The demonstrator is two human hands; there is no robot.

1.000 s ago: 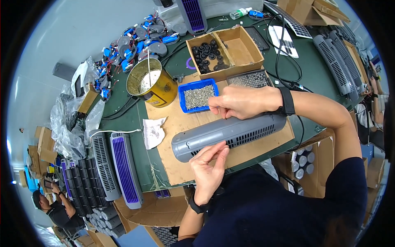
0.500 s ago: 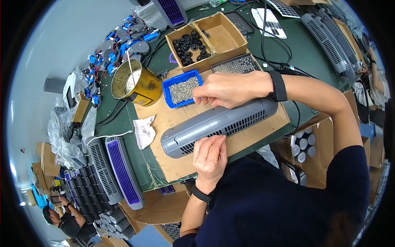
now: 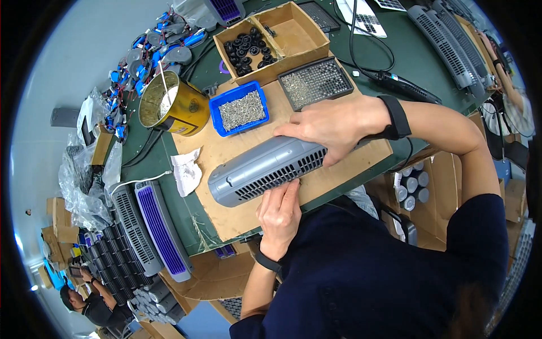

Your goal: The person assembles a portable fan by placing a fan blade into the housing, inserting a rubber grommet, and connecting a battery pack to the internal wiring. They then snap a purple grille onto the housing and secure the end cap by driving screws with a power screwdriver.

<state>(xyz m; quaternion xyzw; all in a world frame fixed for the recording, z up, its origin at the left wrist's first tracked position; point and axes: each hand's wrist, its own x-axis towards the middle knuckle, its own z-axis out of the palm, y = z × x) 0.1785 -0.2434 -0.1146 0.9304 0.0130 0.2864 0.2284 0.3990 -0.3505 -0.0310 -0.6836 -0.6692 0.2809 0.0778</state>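
A long grey plastic housing (image 3: 265, 169) with rows of slots lies slantwise on the cardboard sheet (image 3: 231, 223). My right hand (image 3: 339, 127) grips it across the top toward its right end, thumb over the slots on the near side. Bent fingers of my left hand (image 3: 280, 214) press against the housing's near lower edge; their tips are partly hidden beneath it. Just behind the housing stands a blue tray (image 3: 248, 85) of small metal screws. A black perforated screw plate (image 3: 333, 76), partly covered with screws, lies beyond my right hand.
A yellow tin (image 3: 195, 113) with a stick in it stands left of the tray. Behind is a cardboard box (image 3: 296, 34) holding black round parts. Crumpled paper (image 3: 186, 172) lies at left, near purple-and-grey housings (image 3: 162, 229). A black corded tool (image 3: 406, 85) rests at right.
My right hand has come away from beside the screw tray and now lies over the housing, gripping it. My left hand stays at the near edge. The whole view has shifted slightly.
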